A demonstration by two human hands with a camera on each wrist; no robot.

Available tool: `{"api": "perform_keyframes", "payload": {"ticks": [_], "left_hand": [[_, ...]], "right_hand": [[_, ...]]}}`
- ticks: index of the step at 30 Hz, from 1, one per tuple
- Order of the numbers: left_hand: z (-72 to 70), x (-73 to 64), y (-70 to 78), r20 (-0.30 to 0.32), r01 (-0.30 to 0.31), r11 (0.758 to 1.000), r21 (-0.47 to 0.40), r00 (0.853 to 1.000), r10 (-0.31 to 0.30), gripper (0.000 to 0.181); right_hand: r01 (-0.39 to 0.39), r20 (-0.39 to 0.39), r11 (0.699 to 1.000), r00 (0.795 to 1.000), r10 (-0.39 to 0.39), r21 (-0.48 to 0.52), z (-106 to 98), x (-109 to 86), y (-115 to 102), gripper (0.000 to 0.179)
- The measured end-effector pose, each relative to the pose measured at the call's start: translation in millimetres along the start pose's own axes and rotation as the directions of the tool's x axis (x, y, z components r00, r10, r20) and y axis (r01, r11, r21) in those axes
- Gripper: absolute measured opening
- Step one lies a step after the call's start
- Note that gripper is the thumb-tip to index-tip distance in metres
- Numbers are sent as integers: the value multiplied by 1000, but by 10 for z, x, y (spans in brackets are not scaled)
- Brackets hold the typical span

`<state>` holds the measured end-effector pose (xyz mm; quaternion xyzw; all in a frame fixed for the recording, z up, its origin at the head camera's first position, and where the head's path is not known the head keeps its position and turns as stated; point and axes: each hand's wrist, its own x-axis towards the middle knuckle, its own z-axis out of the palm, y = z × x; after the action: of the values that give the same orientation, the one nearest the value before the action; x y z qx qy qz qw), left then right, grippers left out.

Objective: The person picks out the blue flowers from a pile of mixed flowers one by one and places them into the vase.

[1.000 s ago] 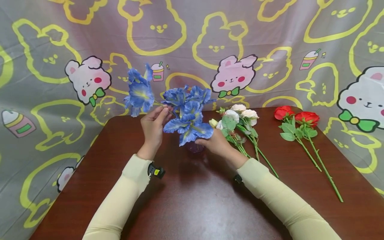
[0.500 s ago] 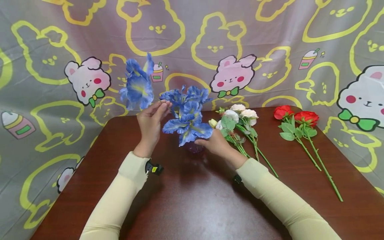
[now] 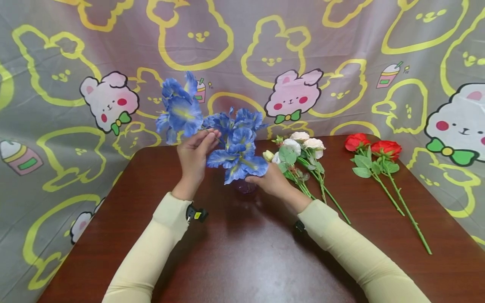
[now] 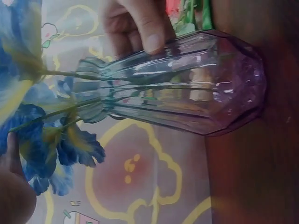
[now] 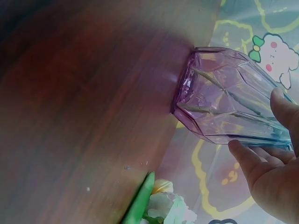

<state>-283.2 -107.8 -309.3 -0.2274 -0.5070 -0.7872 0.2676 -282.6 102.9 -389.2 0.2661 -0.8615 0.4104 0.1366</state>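
A faceted glass vase (image 4: 187, 88), blue-green at the neck and purple at the base, stands upright on the table. My right hand (image 3: 273, 181) grips its side, thumb and fingers on opposite faces in the right wrist view. Several blue artificial irises (image 3: 240, 143) spread over its mouth. Left of them, my left hand (image 3: 193, 160) pinches the thin stem of another blue iris (image 3: 183, 112) just below the bloom. The left wrist view has a stem (image 4: 56, 109) running from that hand's finger to the vase neck. Stem ends show inside the glass.
White and pale pink roses (image 3: 303, 147) with green stems lie right of the vase, close behind the right hand. Farther right lie red roses (image 3: 382, 149) with long stems. A patterned cloth (image 3: 242, 50) hangs behind the brown table (image 3: 242, 261).
The left hand first shifted left and up with its iris, then came back slightly right and down, the bloom turning a little. The right hand and vase have stayed put.
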Motion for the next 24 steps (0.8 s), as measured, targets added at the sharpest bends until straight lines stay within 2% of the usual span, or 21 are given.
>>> {"api": "perform_keyframes", "payload": {"ticks": [8,12,13,15,16,17,18,19,20,21,22,23,24], "left_hand": [[-11,-90,-140,-14,83,991,102,997,-82,20],[7,-147,-147,2,122,973,198,992,-125,16],[10,-155,-158,0,130,963,237,991,-134,15],[8,-167,-199,-37,169,917,361,985,-167,7],[-6,-166,-234,-53,188,891,413,982,-183,7],[-32,-173,-280,-62,202,870,449,979,-195,15],[-35,-177,-292,-70,221,856,468,975,-213,21],[-58,-183,-317,-71,238,859,453,970,-231,23],[-177,-167,-515,-70,248,879,408,968,-240,24],[-305,-149,-722,-60,255,912,321,967,-249,20],[-445,-131,-940,-41,238,934,267,971,-236,16],[-601,-107,-1186,3,182,929,322,981,-194,18],[-746,-74,-1428,31,135,912,387,987,-159,15]], "right_hand": [[11,-16,1000,1000,-10,13,-10,-11,-9,54],[27,-16,1000,999,-27,4,-19,-17,-17,54],[31,-18,1000,999,-31,3,-20,-20,-18,54],[41,-24,999,999,-41,2,-19,-23,-13,54],[46,-30,999,999,-46,1,-18,-25,-11,54],[55,-35,998,998,-55,1,-15,-23,-6,55],[65,-41,998,997,-64,9,-11,-19,-1,55],[74,-48,997,996,-73,20,-5,-13,3,56],[84,-54,996,995,-83,24,0,-8,8,56],[94,-59,995,994,-92,27,6,-3,12,56],[107,-64,993,993,-104,41,11,3,16,57],[118,-69,992,991,-115,49,15,8,15,58],[128,-73,990,990,-123,58,18,9,12,58]]}}
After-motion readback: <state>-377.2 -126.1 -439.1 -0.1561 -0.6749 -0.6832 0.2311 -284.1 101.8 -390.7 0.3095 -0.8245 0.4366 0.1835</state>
